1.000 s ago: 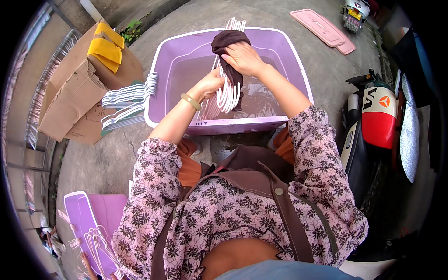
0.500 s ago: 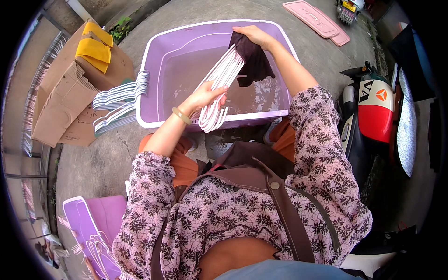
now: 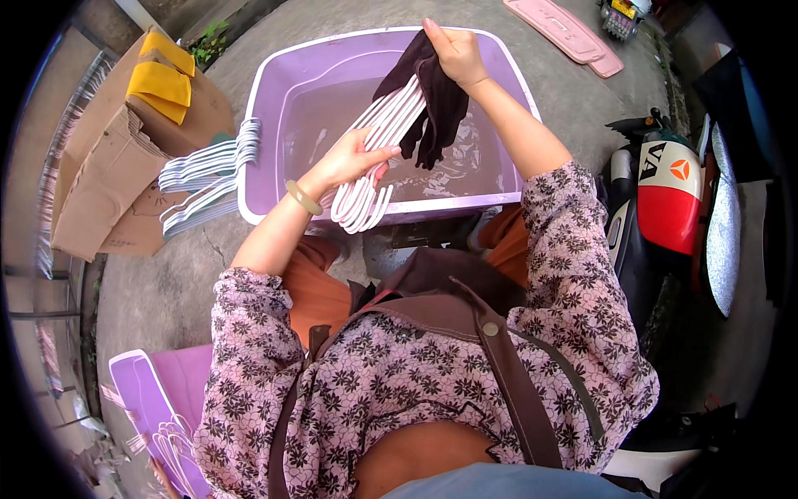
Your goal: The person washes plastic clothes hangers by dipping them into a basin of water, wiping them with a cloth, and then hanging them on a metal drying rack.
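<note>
Over a purple tub [image 3: 274, 125] of murky water, my left hand [image 3: 356, 156] is wrapped round a bundle of white hangers [image 3: 384, 125], their hooks hanging below my fingers toward the tub's near rim. My right hand [image 3: 457, 56] pinches the top of a dark brown cloth [image 3: 440, 104] near the tub's far right side. The cloth drapes over the far ends of the hangers and hides them. Its lower end hangs above the water.
More white hangers [image 3: 204, 170] hook over the tub's left rim, beside a cardboard box [image 3: 104, 179] with yellow cloths [image 3: 162, 87]. A second purple bin [image 3: 133, 382] with hangers stands lower left. At right is a scooter [image 3: 665, 200]; pink lids [image 3: 565, 37] lie on the ground.
My right hand has risen slightly, and the cloth now reaches further left across the hanger ends. The hanger bundle and my left hand have shifted a little left.
</note>
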`<action>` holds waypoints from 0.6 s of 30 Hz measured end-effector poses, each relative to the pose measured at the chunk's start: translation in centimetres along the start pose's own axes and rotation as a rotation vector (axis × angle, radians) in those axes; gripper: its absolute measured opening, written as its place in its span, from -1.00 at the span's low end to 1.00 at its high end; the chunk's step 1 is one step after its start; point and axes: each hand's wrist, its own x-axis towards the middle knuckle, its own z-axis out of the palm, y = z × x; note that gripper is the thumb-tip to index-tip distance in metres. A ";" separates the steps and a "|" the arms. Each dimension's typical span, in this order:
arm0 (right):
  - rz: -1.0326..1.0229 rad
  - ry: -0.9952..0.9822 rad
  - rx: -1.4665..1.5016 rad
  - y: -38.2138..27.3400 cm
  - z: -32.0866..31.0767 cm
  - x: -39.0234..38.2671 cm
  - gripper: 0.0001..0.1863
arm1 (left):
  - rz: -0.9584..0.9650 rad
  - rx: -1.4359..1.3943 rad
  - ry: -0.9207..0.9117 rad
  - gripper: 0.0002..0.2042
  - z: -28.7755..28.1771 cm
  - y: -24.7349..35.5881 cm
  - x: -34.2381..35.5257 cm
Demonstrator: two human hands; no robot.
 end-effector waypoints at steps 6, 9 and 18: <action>0.322 0.221 0.490 -0.4 1.1 2.2 -0.49 | -0.009 0.216 0.074 -0.82 -0.1 1.4 0.2; 0.559 0.163 0.672 -0.5 0.6 3.2 -0.54 | 0.014 0.105 0.045 -0.82 -0.5 0.8 0.6; 1.119 -0.320 1.186 -4.4 -1.9 1.7 -0.71 | -0.077 -0.149 -0.103 -0.87 -1.0 0.8 -2.3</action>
